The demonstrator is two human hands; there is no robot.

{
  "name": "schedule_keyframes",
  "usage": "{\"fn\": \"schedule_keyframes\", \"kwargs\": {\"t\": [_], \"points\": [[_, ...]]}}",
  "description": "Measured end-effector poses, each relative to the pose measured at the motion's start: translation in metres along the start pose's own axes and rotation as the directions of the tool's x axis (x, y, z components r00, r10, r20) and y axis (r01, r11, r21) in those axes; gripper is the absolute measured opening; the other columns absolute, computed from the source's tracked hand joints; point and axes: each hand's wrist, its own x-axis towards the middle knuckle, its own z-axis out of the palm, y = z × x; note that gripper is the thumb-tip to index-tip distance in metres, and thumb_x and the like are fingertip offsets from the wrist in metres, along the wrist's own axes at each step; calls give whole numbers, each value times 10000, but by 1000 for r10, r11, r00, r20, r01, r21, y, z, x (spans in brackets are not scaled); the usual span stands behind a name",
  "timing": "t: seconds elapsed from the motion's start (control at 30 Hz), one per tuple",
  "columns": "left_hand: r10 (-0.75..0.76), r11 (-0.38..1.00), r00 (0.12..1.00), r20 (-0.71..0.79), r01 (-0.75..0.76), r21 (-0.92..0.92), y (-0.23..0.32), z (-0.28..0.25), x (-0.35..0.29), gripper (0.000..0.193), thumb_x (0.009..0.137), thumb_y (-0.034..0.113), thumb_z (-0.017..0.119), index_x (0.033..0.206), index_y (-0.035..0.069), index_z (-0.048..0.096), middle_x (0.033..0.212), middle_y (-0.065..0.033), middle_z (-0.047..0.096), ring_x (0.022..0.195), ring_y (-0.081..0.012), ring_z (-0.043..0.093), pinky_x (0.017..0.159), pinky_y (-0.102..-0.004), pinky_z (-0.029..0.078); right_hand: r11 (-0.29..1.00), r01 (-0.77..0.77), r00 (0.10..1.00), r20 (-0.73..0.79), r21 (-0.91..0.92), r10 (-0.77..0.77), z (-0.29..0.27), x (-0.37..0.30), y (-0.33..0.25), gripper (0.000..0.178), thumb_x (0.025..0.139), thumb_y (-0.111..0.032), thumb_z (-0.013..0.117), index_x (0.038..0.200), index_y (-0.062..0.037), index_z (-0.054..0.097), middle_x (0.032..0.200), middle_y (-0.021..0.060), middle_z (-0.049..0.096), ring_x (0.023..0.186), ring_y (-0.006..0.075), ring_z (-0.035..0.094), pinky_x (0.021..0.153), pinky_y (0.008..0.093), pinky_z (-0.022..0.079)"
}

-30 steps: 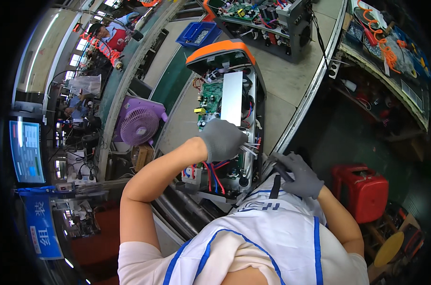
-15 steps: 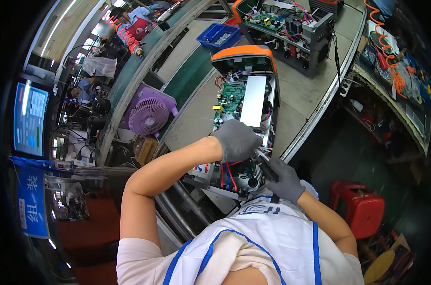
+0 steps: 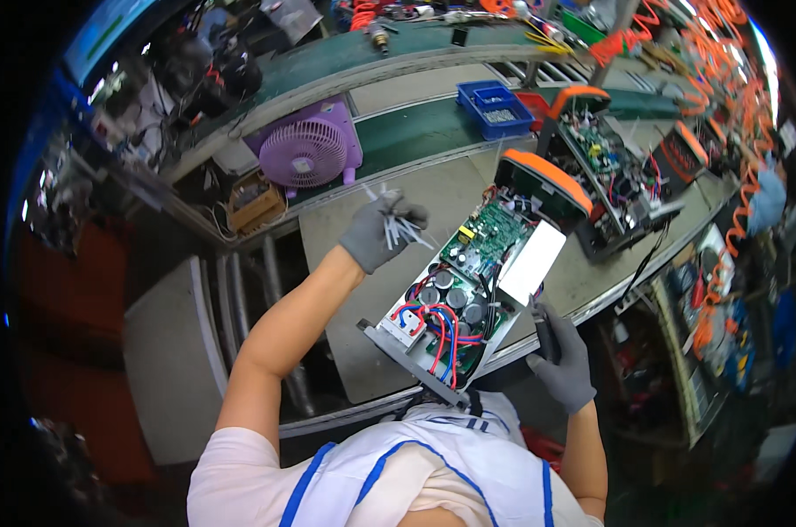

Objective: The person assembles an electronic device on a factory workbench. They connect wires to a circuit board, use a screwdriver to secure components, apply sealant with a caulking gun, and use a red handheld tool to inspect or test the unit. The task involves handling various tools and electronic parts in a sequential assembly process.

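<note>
Several thin white cable ties (image 3: 399, 231) stick out between the fingers of my gloved left hand (image 3: 367, 239), which is closed and raised over the bench, left of the open machine. That machine (image 3: 468, 294) lies tilted on the bench with its green circuit board (image 3: 493, 235), capacitors and red and blue wires (image 3: 446, 338) bare. An orange-rimmed panel (image 3: 547, 180) stands at its far end, and a silver plate (image 3: 533, 262) runs along its right side. My gloved right hand (image 3: 569, 369) is wrapped round dark-handled pliers (image 3: 547, 334) beside the machine's right edge; their jaws are hard to make out.
A purple fan (image 3: 303, 156) stands at the far left, beside a small cardboard box (image 3: 255, 204). Behind the machine sit a blue parts bin (image 3: 494, 110) and a second open machine (image 3: 604, 167). Orange coiled hoses (image 3: 740, 189) hang at the right. Metal rollers (image 3: 279, 307) lie to the left.
My view has turned to the right. My left hand has moved off the machine, up and left, with the ties. My right hand has drawn apart from it, beside the machine's right edge.
</note>
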Motion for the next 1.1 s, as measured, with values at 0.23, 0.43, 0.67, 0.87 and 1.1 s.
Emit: {"fn": "schedule_keyframes", "kwargs": {"t": [0.23,0.43,0.67,0.87,1.1], "points": [[249,928,944,-215,-169,331,4,-68,-60,365,982,364,424,740,97,481,616,-41,480,620,-242,569,627,-378,500,908,-294,900,-235,299,368,13,66,29,632,698,-82,631,1293,-1,432,1152,120,522,987,206,538,825,324,461],[328,463,896,-298,122,878,-92,-120,-122,413,938,418,458,860,37,596,721,-83,596,698,-190,570,696,-343,465,893,-162,793,-483,420,371,94,71,33,564,728,-27,586,1257,25,398,1092,87,485,974,174,494,844,288,420],[248,404,909,-334,216,889,-122,-128,-111,367,913,380,449,932,51,612,798,-137,649,744,-290,623,670,-390,470,907,-127,825,-465,402,321,85,90,49,517,747,10,518,1243,15,373,1135,113,449,989,202,483,886,327,409],[253,289,925,-283,207,935,-237,-64,-125,295,914,365,493,992,82,520,806,-227,618,771,-402,622,635,-507,463,932,-121,925,-302,341,231,23,117,84,493,722,11,492,1214,1,457,1099,82,517,964,174,527,859,283,442],[405,69,912,-64,39,997,-265,-78,-95,253,931,304,479,1011,72,543,666,-186,609,642,-379,631,591,-478,476,961,-265,945,224,86,240,-40,136,59,601,662,-3,606,1250,-14,481,1129,76,527,1053,207,531,915,337,430]]}}
